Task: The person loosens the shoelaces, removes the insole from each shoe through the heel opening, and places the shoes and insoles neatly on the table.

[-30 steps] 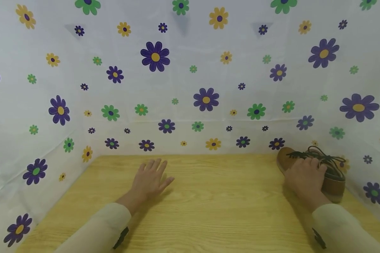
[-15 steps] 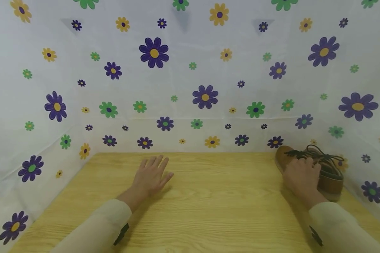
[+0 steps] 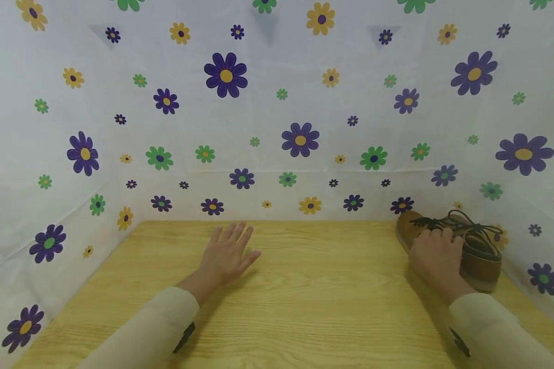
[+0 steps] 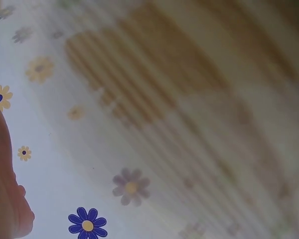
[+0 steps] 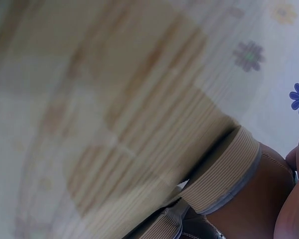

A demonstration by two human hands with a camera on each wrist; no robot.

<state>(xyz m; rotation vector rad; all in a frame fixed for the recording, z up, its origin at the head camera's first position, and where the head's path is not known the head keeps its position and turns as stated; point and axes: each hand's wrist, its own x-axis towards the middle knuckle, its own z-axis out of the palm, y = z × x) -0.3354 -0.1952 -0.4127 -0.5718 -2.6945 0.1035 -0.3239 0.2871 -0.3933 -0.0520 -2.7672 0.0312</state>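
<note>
A brown lace-up shoe [image 3: 482, 267] with dark laces sits at the back right of the table, its toe pointing to the back left. My right hand [image 3: 438, 259] grips its near side, fingers curled over the upper by the laces. In the right wrist view, the ribbed pale sole edge [image 5: 222, 174] and brown leather show beside part of that hand [image 5: 295, 204]. At the left, my other hand [image 3: 226, 256] is spread palm down close over the wood, holding nothing. Only a slice of the left hand [image 4: 5, 189] appears in its wrist view.
A light wood-grain table [image 3: 304, 297] spans the space below. White cloth printed with flowers [image 3: 268, 118] encloses the table at the back and both sides. The shoe lies close to the right-hand cloth.
The shoe and my right hand have shifted slightly left. My left hand has drifted a little to the right, still spread. The head view has tilted slightly.
</note>
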